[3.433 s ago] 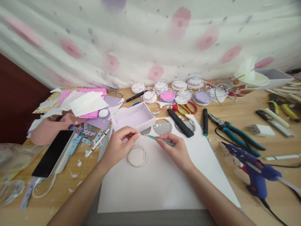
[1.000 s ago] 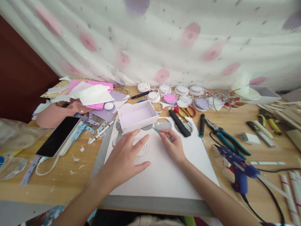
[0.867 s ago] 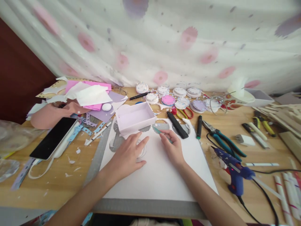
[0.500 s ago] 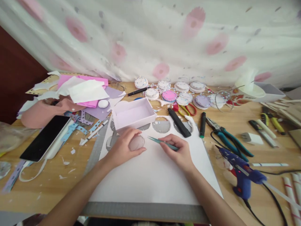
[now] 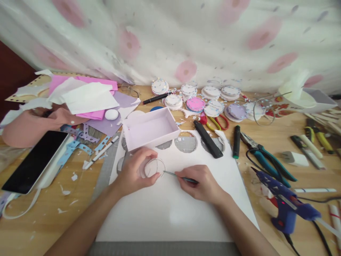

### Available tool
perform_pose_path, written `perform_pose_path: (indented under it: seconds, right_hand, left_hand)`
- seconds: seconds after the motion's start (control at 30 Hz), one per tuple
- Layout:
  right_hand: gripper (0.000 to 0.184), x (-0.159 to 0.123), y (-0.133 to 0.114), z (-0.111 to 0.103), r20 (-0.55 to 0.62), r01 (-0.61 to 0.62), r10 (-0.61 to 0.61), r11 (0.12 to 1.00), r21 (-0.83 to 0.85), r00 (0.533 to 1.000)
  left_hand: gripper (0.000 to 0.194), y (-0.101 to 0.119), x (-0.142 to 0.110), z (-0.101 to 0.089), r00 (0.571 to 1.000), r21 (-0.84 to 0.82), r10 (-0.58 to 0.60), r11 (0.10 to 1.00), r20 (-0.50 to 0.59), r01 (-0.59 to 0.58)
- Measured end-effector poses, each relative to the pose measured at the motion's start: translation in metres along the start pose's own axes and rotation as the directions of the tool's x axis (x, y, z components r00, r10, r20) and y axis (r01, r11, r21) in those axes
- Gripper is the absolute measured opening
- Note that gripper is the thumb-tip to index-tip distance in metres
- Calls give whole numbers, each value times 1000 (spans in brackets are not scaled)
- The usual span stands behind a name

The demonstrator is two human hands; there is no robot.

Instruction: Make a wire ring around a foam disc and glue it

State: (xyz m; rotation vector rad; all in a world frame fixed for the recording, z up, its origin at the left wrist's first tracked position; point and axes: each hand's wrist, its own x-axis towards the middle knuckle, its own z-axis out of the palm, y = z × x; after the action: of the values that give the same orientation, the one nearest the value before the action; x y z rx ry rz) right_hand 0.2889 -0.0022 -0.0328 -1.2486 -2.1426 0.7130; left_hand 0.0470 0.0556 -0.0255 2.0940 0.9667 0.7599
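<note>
My left hand [image 5: 135, 169] curves round a small pale disc [image 5: 143, 168], thumb below and fingers above. A thin wire-like ring [image 5: 157, 159] overlaps the disc on its right side; its exact kind is hard to make out. In my right hand [image 5: 199, 181] is a pair of slim dark teal tweezers [image 5: 174, 174], pinched between thumb and fingers. The tweezer tips meet the right edge of the ring. Under both hands lies a white sheet [image 5: 165, 217] with several round holes cut along its far side. Just beyond my left hand stands a pale pink open box [image 5: 151, 129].
Several decorated round discs [image 5: 195, 104] line the back. A black cutter-like tool [image 5: 207, 138] lies on the sheet. To the right are pliers [image 5: 266, 156] and a blue glue gun [image 5: 287, 202] with its cord. Phone [image 5: 34, 160] and paper scraps [image 5: 87, 99] cover the left.
The tweezers have moved left and down to the ring's edge. The ring now shows apart from the disc, shifted right. The view has shifted slightly.
</note>
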Motion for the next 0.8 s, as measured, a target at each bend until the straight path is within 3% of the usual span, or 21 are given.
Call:
perform_pose_path:
  seconds: [0.07, 0.17, 0.3, 0.43, 0.63, 0.8]
  right_hand:
    - [18, 0, 0, 0, 8, 20, -19, 999, -30, 1000]
    - [16, 0, 0, 1, -5, 44, -44, 998, -46, 999]
    - [10, -2, 5, 0, -178, 13, -12, 1000, -1, 984]
    - [8, -4, 14, -4, -338, -121, 80, 988, -100, 938]
    - [11, -3, 19, -2, -250, -115, 70, 979, -171, 966]
    - [10, -2, 13, -2, -321, -123, 96, 990, -66, 942]
  left_hand:
    - [44, 0, -1, -2, 1000, -29, -27, 999, -11, 27]
    - [46, 0, -1, -3, 997, 44, 15, 999, 72, -18]
    - [45, 2, 0, 1, 977, 154, 85, 981, 196, -116]
    - [52, 0, -1, 3, 982, 201, 86, 972, 167, -120]
    - [62, -2, -3, 4, 990, 196, 82, 975, 111, -103]
    - [71, -2, -3, 2, 993, 168, 68, 982, 95, -84]
